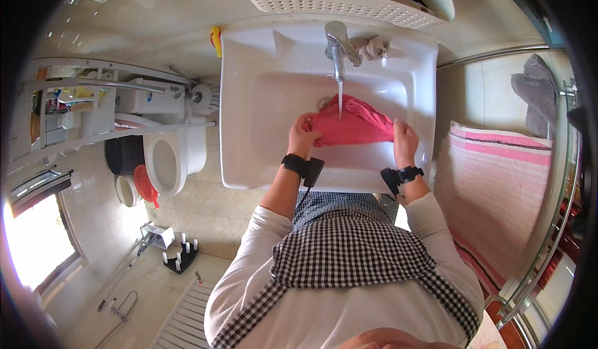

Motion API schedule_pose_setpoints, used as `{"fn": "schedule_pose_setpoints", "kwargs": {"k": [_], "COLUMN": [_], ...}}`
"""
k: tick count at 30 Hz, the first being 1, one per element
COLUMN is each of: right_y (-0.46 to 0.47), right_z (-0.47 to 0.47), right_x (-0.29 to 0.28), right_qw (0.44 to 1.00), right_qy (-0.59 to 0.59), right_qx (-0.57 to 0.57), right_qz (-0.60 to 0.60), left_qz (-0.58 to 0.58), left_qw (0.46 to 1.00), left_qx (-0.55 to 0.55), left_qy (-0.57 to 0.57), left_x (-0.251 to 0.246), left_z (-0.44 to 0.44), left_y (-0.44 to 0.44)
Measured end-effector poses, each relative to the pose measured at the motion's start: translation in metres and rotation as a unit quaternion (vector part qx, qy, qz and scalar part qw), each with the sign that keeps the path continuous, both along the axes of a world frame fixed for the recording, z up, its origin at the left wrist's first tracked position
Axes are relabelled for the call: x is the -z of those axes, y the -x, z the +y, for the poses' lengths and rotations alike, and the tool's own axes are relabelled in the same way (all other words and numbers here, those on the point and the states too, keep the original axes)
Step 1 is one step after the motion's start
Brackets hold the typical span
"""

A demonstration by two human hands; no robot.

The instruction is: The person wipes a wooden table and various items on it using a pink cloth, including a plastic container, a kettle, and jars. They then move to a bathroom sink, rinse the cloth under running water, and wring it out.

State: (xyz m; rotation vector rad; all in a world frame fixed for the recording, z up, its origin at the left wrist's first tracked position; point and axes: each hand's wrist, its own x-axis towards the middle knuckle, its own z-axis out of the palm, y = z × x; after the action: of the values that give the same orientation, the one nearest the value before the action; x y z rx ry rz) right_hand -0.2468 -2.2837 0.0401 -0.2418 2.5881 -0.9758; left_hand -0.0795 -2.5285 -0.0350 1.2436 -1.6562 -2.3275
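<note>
A wet-looking pink cloth [352,122] is stretched between my two hands inside a white washbasin [271,167]. My left hand [304,133] pinches its left end, and my right hand [404,139] grips the right end. From the chrome faucet [337,45] a thin stream of water [340,99] falls onto the cloth. Part of the metal drain [324,102] shows behind the cloth's upper left edge. Black straps with small devices circle both wrists.
Behind the basin stands a perforated white basket [327,1] holding several items. A crumpled cloth [371,48] lies beside the faucet. On the right hangs a pink-striped towel [495,199]. A toilet [168,162], a red dipper [146,183] and a metal rack [117,139] are on the left.
</note>
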Motion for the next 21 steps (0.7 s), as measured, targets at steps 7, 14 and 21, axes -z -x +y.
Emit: {"fn": "schedule_pose_setpoints", "kwargs": {"k": [7,14,21], "right_y": [0.007,-0.015,0.004], "right_z": [-0.047,-0.062,-0.078], "right_x": [0.042,0.115,0.098], "right_qw": [0.943,0.898,0.857], "right_qy": [-0.043,-0.164,0.275], "right_qx": [-0.277,-0.398,-0.015], "right_qz": [0.177,0.087,-0.435], "left_qz": [-0.137,-0.181,0.002], "left_qw": [0.901,0.913,0.981], "left_qx": [0.287,0.127,-0.104], "left_qy": [0.294,0.342,-0.161], "left_x": [0.009,0.021,0.075], "left_z": [0.025,0.026,0.048], "left_y": [-0.007,-0.012,0.028]}}
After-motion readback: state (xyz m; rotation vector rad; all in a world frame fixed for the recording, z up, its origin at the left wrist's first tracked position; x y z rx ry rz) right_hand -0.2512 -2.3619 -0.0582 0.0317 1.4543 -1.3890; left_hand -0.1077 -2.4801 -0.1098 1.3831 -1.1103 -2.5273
